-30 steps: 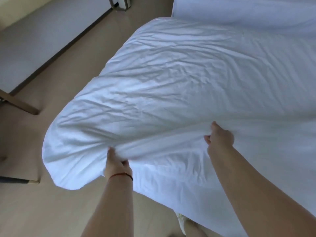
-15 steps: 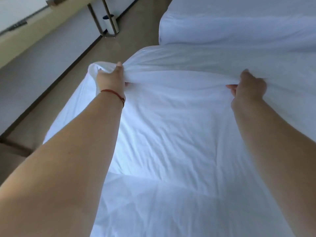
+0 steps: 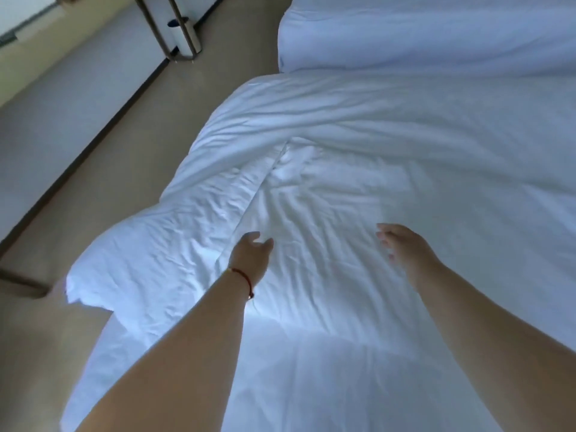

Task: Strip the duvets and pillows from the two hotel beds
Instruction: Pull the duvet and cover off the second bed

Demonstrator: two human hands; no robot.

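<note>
1. I'm looking down at a bed covered in white linen, with the crumpled white duvet folded back across the middle and right of the frame; its edge spills over the bed's left side toward the tan floor.
2. At upper right a second white mound lies beyond the duvet; I cannot tell whether it is a pillow or the other bed.
3. At upper left a pale wall with a dark skirting runs diagonally, and a small white bin stands between metal legs at top centre.
4. My left hand, a red string bracelet on its wrist, hangs just over the duvet at centre, fingers loosely spread, holding nothing.
5. My right hand, right of centre, is blurred, fingers apart and empty.
6. I see no readable writing or labels.
</note>
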